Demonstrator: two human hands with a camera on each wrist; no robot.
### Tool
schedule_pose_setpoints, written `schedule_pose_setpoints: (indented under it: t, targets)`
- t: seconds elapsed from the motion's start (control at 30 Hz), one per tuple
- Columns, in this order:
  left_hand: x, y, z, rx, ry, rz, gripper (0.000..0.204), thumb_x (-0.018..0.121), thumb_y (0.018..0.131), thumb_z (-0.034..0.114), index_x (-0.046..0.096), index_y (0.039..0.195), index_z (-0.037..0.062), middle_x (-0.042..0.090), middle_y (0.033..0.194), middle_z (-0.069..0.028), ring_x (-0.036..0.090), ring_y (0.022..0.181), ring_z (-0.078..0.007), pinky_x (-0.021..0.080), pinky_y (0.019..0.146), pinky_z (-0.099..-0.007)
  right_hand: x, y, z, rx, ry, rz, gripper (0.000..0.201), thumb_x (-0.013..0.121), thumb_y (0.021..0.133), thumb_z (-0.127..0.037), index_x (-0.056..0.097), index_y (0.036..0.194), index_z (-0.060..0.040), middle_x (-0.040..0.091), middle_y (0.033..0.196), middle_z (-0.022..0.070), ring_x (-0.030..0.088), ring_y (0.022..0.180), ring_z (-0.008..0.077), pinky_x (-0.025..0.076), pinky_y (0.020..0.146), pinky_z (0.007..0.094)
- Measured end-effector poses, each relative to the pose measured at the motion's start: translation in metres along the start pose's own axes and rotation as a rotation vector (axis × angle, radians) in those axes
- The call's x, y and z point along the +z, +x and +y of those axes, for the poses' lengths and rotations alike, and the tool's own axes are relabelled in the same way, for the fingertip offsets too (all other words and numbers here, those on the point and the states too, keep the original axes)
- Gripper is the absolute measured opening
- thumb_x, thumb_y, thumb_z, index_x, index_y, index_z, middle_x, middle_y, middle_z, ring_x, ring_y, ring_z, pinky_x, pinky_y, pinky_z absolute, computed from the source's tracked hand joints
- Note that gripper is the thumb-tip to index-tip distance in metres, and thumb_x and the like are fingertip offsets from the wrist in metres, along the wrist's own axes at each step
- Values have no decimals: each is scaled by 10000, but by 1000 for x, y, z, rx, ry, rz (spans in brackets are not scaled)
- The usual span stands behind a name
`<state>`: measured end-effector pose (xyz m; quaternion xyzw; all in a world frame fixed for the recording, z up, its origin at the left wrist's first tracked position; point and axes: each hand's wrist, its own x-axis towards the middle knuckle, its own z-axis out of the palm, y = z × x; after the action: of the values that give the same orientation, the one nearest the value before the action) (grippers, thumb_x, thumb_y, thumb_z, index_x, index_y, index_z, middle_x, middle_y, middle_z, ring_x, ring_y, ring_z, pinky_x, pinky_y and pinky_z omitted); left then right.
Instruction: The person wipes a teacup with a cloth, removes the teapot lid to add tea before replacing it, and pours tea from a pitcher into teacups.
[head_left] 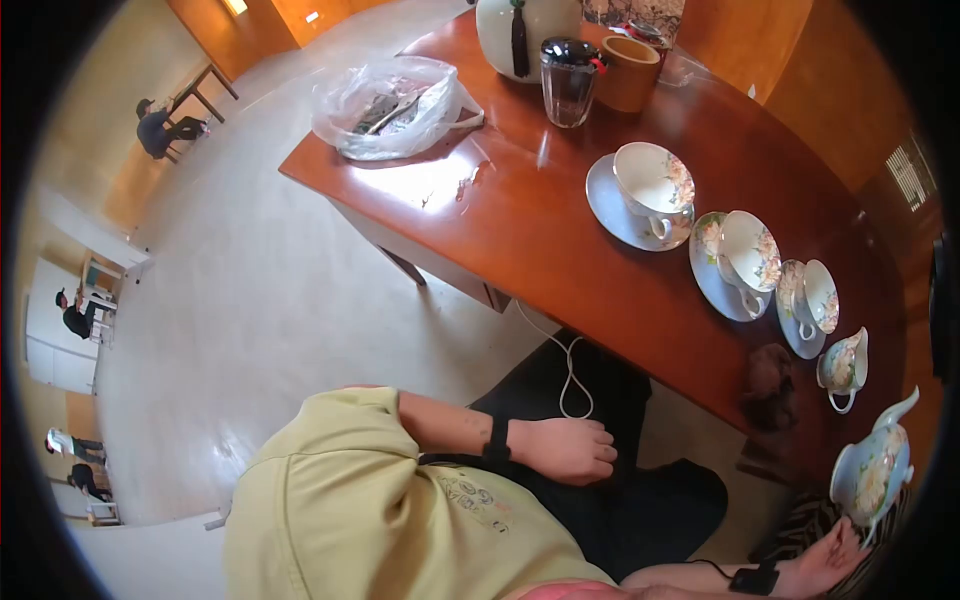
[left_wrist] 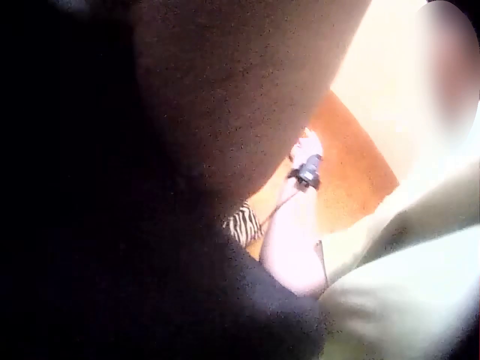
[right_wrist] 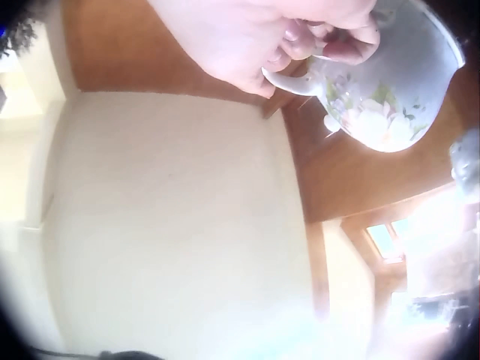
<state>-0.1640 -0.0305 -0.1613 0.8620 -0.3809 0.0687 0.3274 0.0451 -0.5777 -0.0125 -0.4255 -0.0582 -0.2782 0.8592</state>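
Observation:
In the head view, my right hand (head_left: 830, 558) grips the handle of a white floral teapot (head_left: 868, 470) at the lower right. The right wrist view shows the fingers of my right hand (right_wrist: 300, 37) curled at the handle, with the teapot (right_wrist: 386, 97) beside them. My left hand (head_left: 562, 450) rests on the dark trousers with loosely bent fingers and nothing in it. A floral creamer (head_left: 843, 365) stands near the teapot. Beyond it, three floral teacups, the nearest cup (head_left: 821, 297) among them, are lined up with their saucers (head_left: 615, 215).
The brown table (head_left: 520, 215) also bears a plastic bag (head_left: 400, 110), a lidded glass (head_left: 570, 90), a bamboo cup (head_left: 630, 75) and a large pale jar (head_left: 515, 35). A dark brown figurine (head_left: 768, 385) sits near its edge. A white cable (head_left: 570, 375) hangs below. People sit far off.

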Motion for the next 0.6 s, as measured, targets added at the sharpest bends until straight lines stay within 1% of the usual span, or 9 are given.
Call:
schedule_pose_setpoints:
  t: [0.03,0.1,0.23,0.3,0.37,0.43,0.5,0.57,0.6]
  targets:
    - [0,0,6,-29,-3,42,171,660,886,234,601,844,79,599,845,-84,603,830,-282,486,744,-416,137,-88,1,-13,13,-130,506,404,1112,-379,306,643,-215,256,566,-62,305,548,114,355,636,340]
    - [7,1,4,-50,-26,58,175,661,881,232,595,828,79,600,834,-80,604,831,-282,487,748,-422,170,-101,-8,-83,-65,106,491,416,1087,-435,332,656,-215,214,533,-74,259,497,104,297,577,306]
    - [6,0,-6,-35,-119,125,176,657,892,202,584,795,75,593,785,-84,605,810,-292,492,740,-436,222,-136,-10,-47,26,-63,527,415,1083,-407,297,602,-230,224,512,-72,247,500,92,319,692,324]
    - [6,0,-8,-4,-160,159,168,655,900,184,586,798,70,592,773,-93,603,793,-302,494,727,-438,239,-144,0,373,543,-518,583,296,1081,-536,273,610,-193,295,554,-37,312,567,127,374,746,322]
    - [6,0,-13,24,-188,191,161,653,909,166,589,801,66,590,762,-102,601,777,-313,496,713,-440,235,-127,16,559,577,-815,276,476,1092,-188,551,1007,63,466,706,67,562,832,200,445,1041,460]
    - [6,-3,-15,48,-276,226,164,650,921,140,583,794,61,582,736,-114,592,744,-327,491,680,-440,285,-159,46,568,607,-619,204,506,1081,-229,558,1104,-33,493,730,4,491,702,121,493,843,395]
    - [6,-5,-16,59,-271,242,158,649,915,132,582,792,59,584,736,-116,590,741,-329,488,675,-443,369,-217,60,483,230,-183,183,536,1074,-210,509,926,-105,304,625,-77,325,598,56,424,708,333]
    - [7,-7,-15,68,-272,254,152,648,908,125,580,791,56,586,735,-117,588,737,-332,485,670,-446,379,-228,101,699,514,-385,305,567,1062,-215,470,785,-132,298,607,-59,329,603,77,439,704,331]
    - [6,-8,-14,73,-268,247,147,646,903,121,580,791,53,586,737,-124,588,741,-339,484,671,-450,401,-241,112,756,465,-316,364,592,1050,-221,442,728,-138,291,600,-55,327,602,85,444,710,335]
